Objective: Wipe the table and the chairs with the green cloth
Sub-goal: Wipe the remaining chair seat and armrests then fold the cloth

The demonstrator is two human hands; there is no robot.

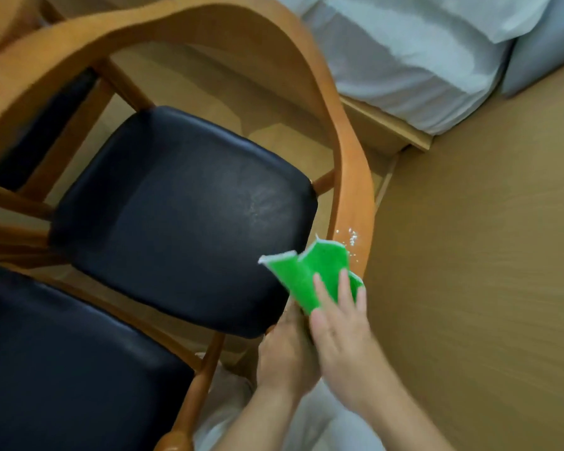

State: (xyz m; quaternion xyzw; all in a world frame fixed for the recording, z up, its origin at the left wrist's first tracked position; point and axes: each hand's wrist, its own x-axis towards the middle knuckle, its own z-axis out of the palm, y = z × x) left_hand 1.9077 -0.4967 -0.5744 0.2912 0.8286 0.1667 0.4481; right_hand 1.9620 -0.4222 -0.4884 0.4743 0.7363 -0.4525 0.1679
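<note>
My right hand [339,333] presses the green cloth [313,275] flat-fingered onto the chair's curved armrest [355,190]; left hand [287,356] grips its end; bed [404,60] beyond.

Tan wood-look floor [485,255] w/ soft light, bed w/ white bedding [404,60] top right on a light wood base [385,125].

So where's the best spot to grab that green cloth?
Judging by its pose, the loose white-edged corner of the cloth sticking up left, over the seat. Come from the left; the right hand presses its lower part against the armrest.
</note>
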